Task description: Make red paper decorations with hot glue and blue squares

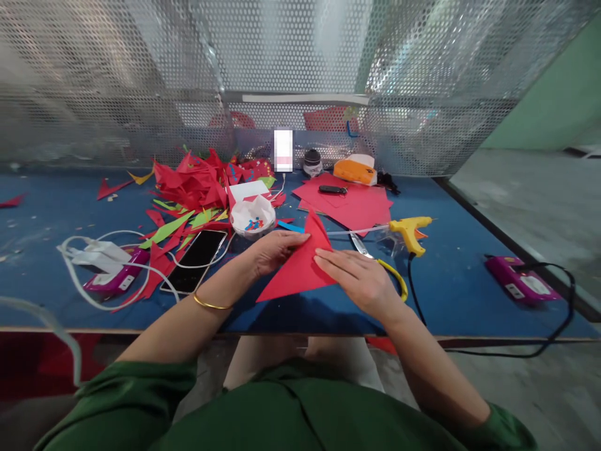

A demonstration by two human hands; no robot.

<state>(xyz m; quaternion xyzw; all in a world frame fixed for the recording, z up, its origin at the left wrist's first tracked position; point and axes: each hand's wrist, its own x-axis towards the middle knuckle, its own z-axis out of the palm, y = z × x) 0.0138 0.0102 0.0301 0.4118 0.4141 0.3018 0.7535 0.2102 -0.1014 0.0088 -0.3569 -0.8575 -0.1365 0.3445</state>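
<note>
A sheet of red paper (pixel 300 272), folded to a pointed shape, is held up above the front of the blue table between both hands. My left hand (pixel 278 250) pinches its upper left edge, near the tip. My right hand (pixel 359 279) grips the right side, with the fingers lying across the front and the thumb hidden. Just behind the paper lie scissors (pixel 361 245) with yellow handles, partly covered by my right hand. A yellow glue gun (pixel 411 234) with a long clear stick rests to the right of them.
Red paper pieces (pixel 197 181) are heaped at the back left, with green scraps nearby. A lined bowl (pixel 253 216) holds small coloured bits. A phone (pixel 200 260), white cables and purple sockets (pixel 521 279) lie about. Flat red sheets (pixel 347 203) bear a black key fob (pixel 333 190).
</note>
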